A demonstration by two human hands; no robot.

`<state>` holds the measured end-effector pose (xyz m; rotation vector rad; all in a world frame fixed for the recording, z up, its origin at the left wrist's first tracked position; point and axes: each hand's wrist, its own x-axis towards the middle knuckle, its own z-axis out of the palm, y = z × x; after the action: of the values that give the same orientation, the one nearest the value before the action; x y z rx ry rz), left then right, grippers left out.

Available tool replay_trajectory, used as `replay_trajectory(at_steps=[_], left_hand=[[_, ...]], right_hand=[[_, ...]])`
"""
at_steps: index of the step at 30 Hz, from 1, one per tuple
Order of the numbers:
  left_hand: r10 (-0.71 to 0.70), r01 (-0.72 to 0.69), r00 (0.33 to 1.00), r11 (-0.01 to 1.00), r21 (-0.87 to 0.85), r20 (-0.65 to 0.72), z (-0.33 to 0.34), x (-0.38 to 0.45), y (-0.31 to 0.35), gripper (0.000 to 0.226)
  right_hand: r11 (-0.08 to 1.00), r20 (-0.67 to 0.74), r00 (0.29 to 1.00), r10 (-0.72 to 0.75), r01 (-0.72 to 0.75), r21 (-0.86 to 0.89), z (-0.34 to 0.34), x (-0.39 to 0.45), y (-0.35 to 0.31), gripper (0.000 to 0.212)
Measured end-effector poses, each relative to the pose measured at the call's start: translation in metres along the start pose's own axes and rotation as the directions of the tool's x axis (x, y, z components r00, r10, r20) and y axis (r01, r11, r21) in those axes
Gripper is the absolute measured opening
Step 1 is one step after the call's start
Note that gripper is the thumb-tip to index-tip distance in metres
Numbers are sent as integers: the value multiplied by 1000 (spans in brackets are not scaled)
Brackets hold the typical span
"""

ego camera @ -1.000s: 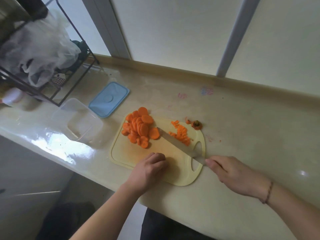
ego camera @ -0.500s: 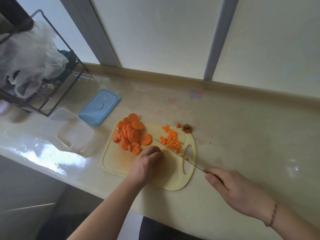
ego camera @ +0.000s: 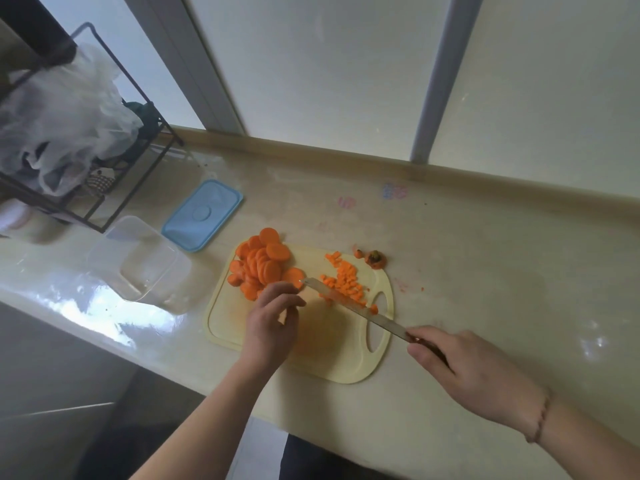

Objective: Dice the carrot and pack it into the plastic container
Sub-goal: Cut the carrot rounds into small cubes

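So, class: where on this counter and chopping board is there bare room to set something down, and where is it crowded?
Free: the counter right of the chopping board, and the board's near half. Crowded: the far half, with carrot slices, diced carrot and the knife; leftward, the plastic container and blue lid.

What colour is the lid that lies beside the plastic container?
The lid is light blue. It shows in the head view, lying flat on the counter.

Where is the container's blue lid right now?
The blue lid lies flat on the counter, left of centre, between the clear plastic container and the carrot slices.
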<state>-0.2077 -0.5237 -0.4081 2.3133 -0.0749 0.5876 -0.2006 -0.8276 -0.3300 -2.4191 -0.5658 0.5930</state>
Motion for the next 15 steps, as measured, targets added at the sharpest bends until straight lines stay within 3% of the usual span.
replay_trajectory(at_steps=[4, 6, 7, 9, 11, 12, 15], left_hand=[[-145, 146, 963, 989, -12, -227, -23, 16, 6, 20], [-195, 180, 954, 980, -84, -229, -30, 31, 16, 23], [-194, 174, 967, 976, -128, -164, -33, 39, 22, 23], [-161, 182, 978, 967, -179, 130, -37, 54, 32, 20], [-129, 185, 864, 980, -67, 487, -32, 63, 38, 18], [-111, 130, 802, 991, 10, 587, -27, 63, 39, 17], [-53, -44, 782, 989, 141, 621, -12, 60, 32, 10]], right_hand=[[967, -72, 993, -91, 71, -243, 0, 6, 8, 82], [923, -102, 977, -185, 137, -360, 1, 11, 11, 87], [900, -99, 969, -225, 167, -403, 1, 14, 12, 85], [858, -82, 954, -290, 221, -463, 2, 19, 15, 74], [821, -93, 936, -339, 247, -515, 4, 24, 18, 64], [809, -100, 929, -355, 252, -531, 5, 26, 19, 61], [779, -124, 899, -420, 287, -558, 8, 32, 23, 59]])
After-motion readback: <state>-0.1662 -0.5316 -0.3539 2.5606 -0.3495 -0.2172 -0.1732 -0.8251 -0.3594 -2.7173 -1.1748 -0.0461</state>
